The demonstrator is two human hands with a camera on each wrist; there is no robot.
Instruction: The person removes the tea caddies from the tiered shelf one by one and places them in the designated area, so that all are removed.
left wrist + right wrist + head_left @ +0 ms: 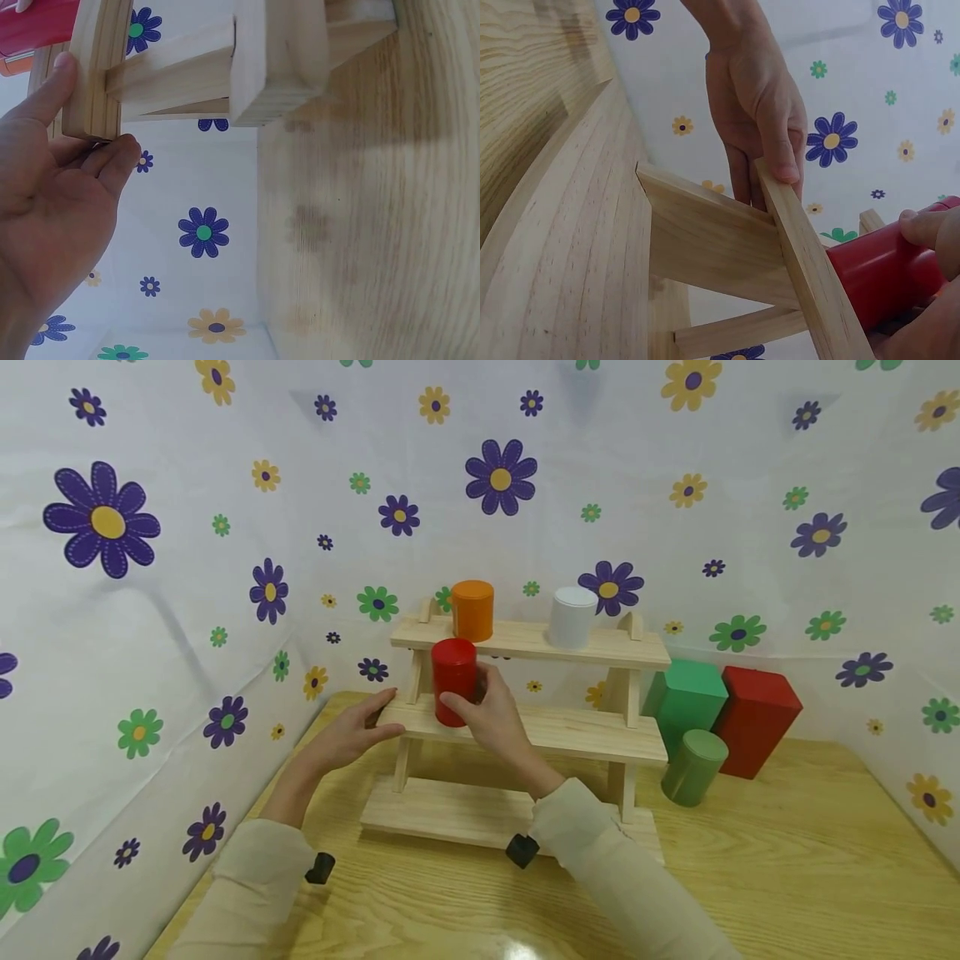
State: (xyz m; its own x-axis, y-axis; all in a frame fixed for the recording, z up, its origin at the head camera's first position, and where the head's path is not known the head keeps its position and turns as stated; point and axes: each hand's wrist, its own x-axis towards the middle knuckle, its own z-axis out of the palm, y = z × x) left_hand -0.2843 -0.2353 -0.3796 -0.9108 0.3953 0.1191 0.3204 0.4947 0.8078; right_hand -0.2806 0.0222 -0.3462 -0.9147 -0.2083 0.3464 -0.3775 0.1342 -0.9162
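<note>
A three-tier wooden display shelf (592, 732) stands on the table. My right hand (491, 714) grips a red cylindrical canister (455, 672) from its right side, at the left part of the middle board. The canister is upright, its base at the board's surface. At the left end of that same board, my left hand (347, 739) pinches the wood; the left wrist view has the thumb above and the fingers (120, 161) curled beneath. On the top board are an orange canister (472, 612) at the left and a white canister (572, 620) further right.
To the right of the shelf, a green canister (694, 768) stands before a green box (690, 689) and a red box (759, 718). The wood-grain table (795, 852) is bounded by flower-printed sheets (187, 635) at the left, back and right.
</note>
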